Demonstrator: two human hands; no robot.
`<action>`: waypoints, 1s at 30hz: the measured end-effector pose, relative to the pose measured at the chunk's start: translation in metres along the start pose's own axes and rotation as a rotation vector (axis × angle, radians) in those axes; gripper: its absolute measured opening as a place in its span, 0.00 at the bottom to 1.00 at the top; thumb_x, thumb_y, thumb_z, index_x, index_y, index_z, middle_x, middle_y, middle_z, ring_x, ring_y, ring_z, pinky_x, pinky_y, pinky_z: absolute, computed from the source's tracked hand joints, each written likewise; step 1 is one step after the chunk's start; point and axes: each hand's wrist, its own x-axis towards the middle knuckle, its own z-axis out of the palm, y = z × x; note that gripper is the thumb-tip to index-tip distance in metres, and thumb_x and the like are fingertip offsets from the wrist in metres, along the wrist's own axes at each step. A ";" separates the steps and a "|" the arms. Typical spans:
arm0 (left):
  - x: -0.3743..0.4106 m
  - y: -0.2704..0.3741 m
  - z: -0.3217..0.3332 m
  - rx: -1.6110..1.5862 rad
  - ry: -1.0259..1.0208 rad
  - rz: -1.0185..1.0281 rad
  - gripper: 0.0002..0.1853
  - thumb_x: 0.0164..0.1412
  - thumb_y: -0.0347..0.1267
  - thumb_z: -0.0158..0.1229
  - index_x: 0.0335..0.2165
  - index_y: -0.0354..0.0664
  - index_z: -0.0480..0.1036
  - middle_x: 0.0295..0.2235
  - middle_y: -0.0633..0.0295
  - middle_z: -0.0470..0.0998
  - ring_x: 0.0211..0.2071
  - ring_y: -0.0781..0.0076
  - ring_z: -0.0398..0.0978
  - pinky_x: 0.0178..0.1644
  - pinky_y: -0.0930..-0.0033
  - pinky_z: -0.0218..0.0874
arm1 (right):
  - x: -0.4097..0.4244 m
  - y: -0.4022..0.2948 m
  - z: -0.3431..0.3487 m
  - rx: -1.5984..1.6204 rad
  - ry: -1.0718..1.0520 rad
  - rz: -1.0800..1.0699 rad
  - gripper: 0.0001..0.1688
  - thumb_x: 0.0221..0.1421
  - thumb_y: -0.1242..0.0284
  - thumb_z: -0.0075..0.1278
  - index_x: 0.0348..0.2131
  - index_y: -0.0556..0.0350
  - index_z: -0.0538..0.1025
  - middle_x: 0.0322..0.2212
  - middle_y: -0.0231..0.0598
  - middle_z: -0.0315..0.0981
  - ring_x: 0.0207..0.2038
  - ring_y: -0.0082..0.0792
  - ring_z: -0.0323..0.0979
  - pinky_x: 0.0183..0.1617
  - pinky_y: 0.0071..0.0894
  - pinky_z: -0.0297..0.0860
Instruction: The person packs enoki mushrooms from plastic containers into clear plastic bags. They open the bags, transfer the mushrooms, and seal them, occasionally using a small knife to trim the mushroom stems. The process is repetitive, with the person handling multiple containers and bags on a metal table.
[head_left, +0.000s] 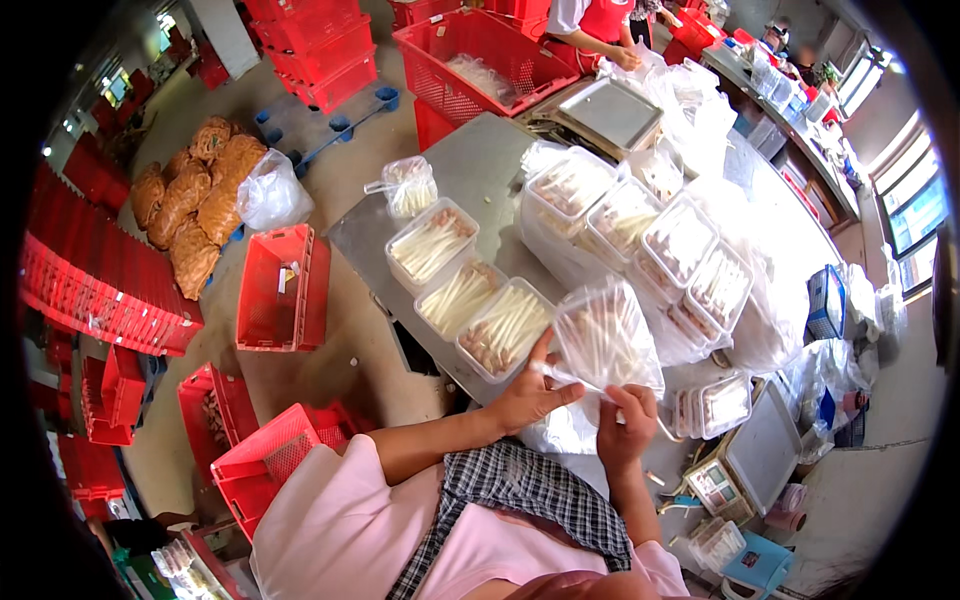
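A clear plastic bag (609, 334) with pale stick-like pieces inside is at the near side of the metal table (480, 161). My left hand (536, 394) holds the bag's near left edge, its thumb and a finger spread. My right hand (628, 420) pinches the near right edge of the bag. Just left of the bag, a filled clear plastic tub (504, 330) stands beside a second tub (459, 296) and a third (431, 244). Stacked filled tubs (681, 236) stand beyond the bag to the right. What lies under the bag is hidden.
Smaller flat packs (724, 405) and a bench scale (761, 442) are at the right. Another scale (611, 112) stands at the far end, near a co-worker (592, 34). Red plastic crates (274, 289) and brown sacks (180, 199) stand on the floor at the left.
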 end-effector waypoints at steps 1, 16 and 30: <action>0.006 0.005 -0.002 0.010 0.042 0.116 0.50 0.52 0.32 0.61 0.60 0.42 0.31 0.51 0.53 0.59 0.48 0.70 0.63 0.53 0.69 0.56 | 0.011 -0.006 0.009 -0.014 0.013 -0.082 0.13 0.34 0.85 0.52 0.27 0.56 0.75 0.21 0.36 0.67 0.23 0.36 0.65 0.26 0.31 0.62; 0.316 0.109 -0.337 0.246 0.409 0.122 0.21 0.56 0.29 0.52 0.49 0.42 0.61 0.43 0.59 0.71 0.38 0.68 0.72 0.35 0.65 0.68 | 0.053 -0.012 0.069 0.002 0.051 0.360 0.17 0.42 0.84 0.54 0.36 0.55 0.74 0.42 0.45 0.67 0.40 0.40 0.69 0.36 0.27 0.71; 0.372 0.084 -0.401 0.274 0.496 -0.208 0.28 0.53 0.35 0.55 0.52 0.42 0.59 0.54 0.58 0.61 0.54 0.59 0.59 0.52 0.51 0.50 | -0.105 0.023 0.020 -0.115 0.235 1.027 0.13 0.45 0.81 0.51 0.35 0.53 0.74 0.32 0.38 0.72 0.31 0.34 0.72 0.32 0.26 0.68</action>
